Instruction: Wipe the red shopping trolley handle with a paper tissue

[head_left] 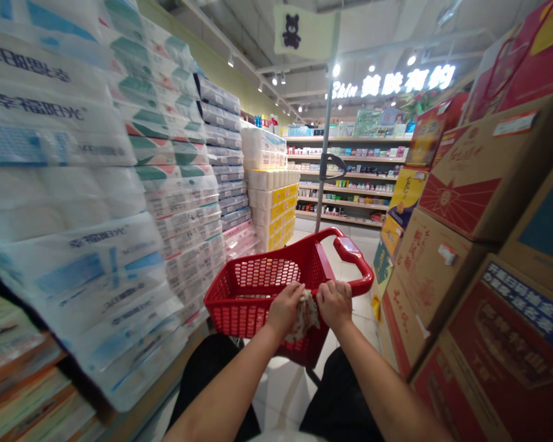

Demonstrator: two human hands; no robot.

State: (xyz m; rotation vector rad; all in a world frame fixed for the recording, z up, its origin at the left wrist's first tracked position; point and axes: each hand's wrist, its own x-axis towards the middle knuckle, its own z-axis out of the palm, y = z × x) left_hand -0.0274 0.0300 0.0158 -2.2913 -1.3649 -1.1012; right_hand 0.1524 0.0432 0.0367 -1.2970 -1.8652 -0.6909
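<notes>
The left hand [283, 310] and the right hand [335, 304] sit close together at the near rim of a red basket [253, 288], and both are closed around a small crumpled cloth [305, 316]. The cloth is pale with a faint pattern. It bunches between the two fists and hangs a little way down the outside of the basket's near wall. The left hand grips its left side with the fingers curled over the top. The right hand pinches its right side with the knuckles up, pressed against the rim.

The basket is a perforated plastic cart basket, and what shows of its inside holds nothing I can make out. Its thick red handle [356, 261] curves round the right far corner, just beyond the right hand. A grey pole [328, 123] rises behind the far edge and carries a pale flag with a bear [304, 29] on it.

Below the forearms I see dark trousers [212, 374] and a pale tiled floor [281, 387].

Along the left side of the aisle, wrapped packs of tissue rolls [96, 184] are stacked high. On the right, cardboard boxes [470, 178] in brown and red are piled close to the basket. At the far end, shelves [345, 184] hold small goods under a lit sign [396, 83].
</notes>
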